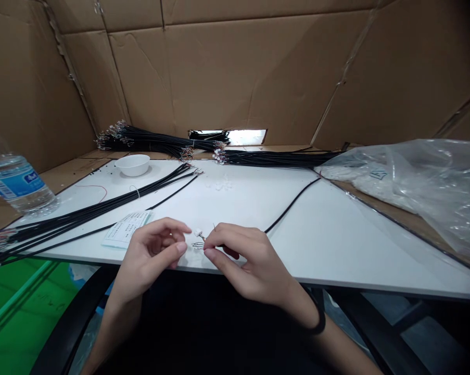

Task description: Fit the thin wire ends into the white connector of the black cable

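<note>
Cardboard sheets (235, 67) line the walls beyond the fingers (230, 233); a gap (246, 137) in them, straight ahead, shows bright light; a white tabletop (336, 245) runs beneath the fingers; a green sheet (24, 312) lies low to their left; a black frame (74, 307) curves just below.

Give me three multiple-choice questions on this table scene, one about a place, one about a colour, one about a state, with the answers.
1. Where is the white bowl?
A) At the far left of the white table
B) Inside the plastic bag
C) Under the hands

2. What colour is the connector beside the left hand?
A) Red
B) Black
C) White

3. What is the right hand doing?
A) Lying flat
B) Pinching thin wires
C) Gripping a bottle

Answers:
1 A, it stands near the far left edge.
2 C, its housing shows white.
3 B, its fingertips close on the wires.
</note>
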`<state>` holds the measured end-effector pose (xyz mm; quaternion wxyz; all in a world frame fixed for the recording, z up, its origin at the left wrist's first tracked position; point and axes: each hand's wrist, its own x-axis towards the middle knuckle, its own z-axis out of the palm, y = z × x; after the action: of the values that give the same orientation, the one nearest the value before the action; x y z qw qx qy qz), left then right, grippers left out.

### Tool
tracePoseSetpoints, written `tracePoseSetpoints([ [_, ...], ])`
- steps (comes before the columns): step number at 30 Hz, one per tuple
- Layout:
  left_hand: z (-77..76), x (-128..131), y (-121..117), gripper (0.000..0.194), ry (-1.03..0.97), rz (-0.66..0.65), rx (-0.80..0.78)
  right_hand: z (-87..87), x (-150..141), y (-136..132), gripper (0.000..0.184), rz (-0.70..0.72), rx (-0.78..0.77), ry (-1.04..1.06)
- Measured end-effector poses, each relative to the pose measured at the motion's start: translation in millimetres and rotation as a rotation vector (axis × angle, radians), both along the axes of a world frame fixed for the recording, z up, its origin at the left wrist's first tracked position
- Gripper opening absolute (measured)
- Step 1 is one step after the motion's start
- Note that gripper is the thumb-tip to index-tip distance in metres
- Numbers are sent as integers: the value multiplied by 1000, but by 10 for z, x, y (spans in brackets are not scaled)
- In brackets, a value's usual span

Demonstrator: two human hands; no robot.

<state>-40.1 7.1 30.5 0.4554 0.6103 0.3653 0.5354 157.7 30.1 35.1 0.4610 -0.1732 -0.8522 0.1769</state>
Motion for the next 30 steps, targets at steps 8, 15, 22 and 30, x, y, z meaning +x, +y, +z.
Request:
tracePoseSetpoints([
  [8,-31,53,-21,20,192,54,-8,53,28,-26,14,32,-159,24],
  [15,-35,36,-26,21,275,60,-23,60,26,-28,14,0,-235,11],
  [22,66,30,-2,19,231,-53,-60,56,42,-12,19,57,-321,-22],
  [30,99,2,46,20,141,-115,-119,100,50,20,20,184,-514,-15],
])
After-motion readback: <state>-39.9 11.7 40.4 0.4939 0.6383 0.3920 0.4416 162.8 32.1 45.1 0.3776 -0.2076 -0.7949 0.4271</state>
